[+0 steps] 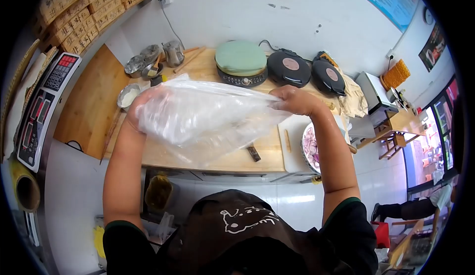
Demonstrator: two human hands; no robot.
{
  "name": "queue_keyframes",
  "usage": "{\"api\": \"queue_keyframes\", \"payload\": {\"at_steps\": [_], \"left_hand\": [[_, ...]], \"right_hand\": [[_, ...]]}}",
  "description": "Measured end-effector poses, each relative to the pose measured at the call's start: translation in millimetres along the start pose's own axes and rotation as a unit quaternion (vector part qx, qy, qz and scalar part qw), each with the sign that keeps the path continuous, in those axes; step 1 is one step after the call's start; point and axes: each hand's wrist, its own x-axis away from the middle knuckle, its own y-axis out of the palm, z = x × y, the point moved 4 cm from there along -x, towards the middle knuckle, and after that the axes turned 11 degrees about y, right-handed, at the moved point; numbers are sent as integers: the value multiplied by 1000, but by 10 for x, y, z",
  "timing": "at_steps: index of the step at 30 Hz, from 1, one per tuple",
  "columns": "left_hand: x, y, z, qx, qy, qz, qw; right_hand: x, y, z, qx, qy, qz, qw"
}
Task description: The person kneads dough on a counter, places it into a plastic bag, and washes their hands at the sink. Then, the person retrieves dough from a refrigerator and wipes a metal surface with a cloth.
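A large clear plastic bag is stretched above the wooden worktop, between my two hands. My right hand is closed on the bag's right end, pinching the gathered film. On the other side, my left hand is at the bag's left end, partly covered by the film; its fingers show only dimly through the plastic. Beneath the bag lies a small dark object. Sliced purple onion fills a bowl below my right forearm, next to a white cutting board.
A green round lid tops an electric griddle at the back, with two black round griddles beside it. Metal containers and a bowl of white stuff stand at the left. A scale is far left; a person is at right.
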Motion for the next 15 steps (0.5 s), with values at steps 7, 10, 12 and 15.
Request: {"api": "queue_keyframes", "payload": {"at_steps": [7, 10, 12, 15], "left_hand": [[225, 469, 438, -303, -23, -123, 945], [187, 555, 585, -655, 39, -162, 737], [271, 719, 527, -848, 100, -199, 482], [377, 215, 119, -928, 123, -197, 290]], "right_hand": [[-37, -292, 210, -480, -191, 147, 844], [556, -469, -361, -245, -291, 373, 847], [840, -229, -767, 182, -362, 373, 835], [339, 653, -281, 343, -246, 217, 880]]}}
